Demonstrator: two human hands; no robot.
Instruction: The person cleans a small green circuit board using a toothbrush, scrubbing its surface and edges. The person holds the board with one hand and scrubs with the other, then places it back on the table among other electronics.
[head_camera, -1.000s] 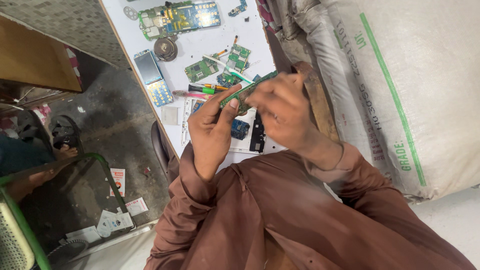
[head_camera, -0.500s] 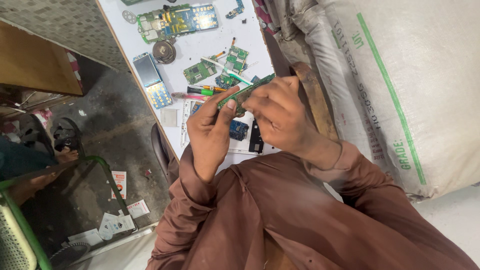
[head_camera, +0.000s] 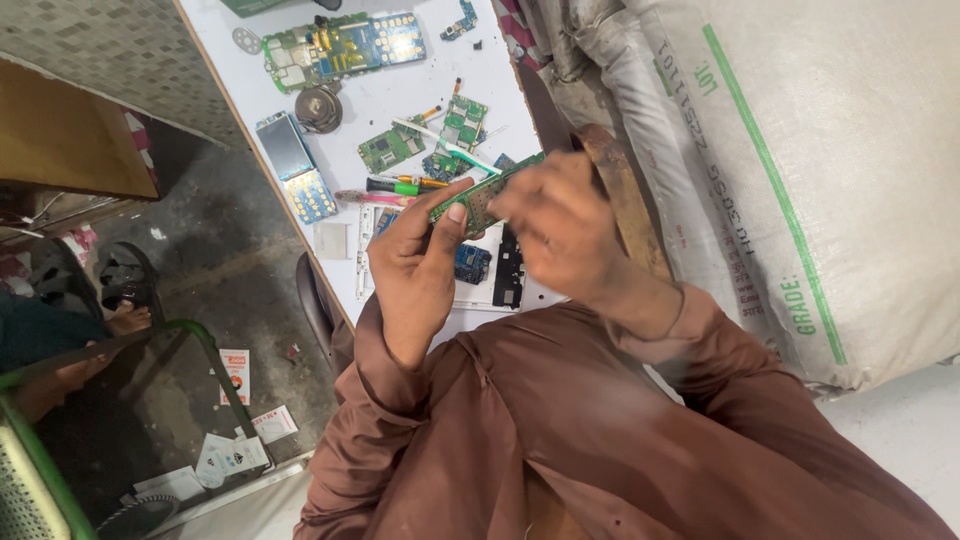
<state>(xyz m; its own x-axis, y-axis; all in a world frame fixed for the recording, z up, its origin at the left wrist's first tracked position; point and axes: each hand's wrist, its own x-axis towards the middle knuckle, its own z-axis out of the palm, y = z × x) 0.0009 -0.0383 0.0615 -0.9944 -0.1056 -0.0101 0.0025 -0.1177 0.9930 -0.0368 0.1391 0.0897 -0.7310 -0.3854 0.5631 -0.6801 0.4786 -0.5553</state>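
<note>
Fingers of your left hand (head_camera: 420, 265) and right hand (head_camera: 560, 225) both pinch the green circuit board (head_camera: 478, 196); keep it level over the white table (head_camera: 400, 95)

head-worn view, steeply downward, close over table (head_camera: 420, 90)

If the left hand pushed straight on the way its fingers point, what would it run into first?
The left hand points up and right across the table, already gripping the green circuit board. Past that, the right hand likely comes first, though depth is hard to judge.
</note>
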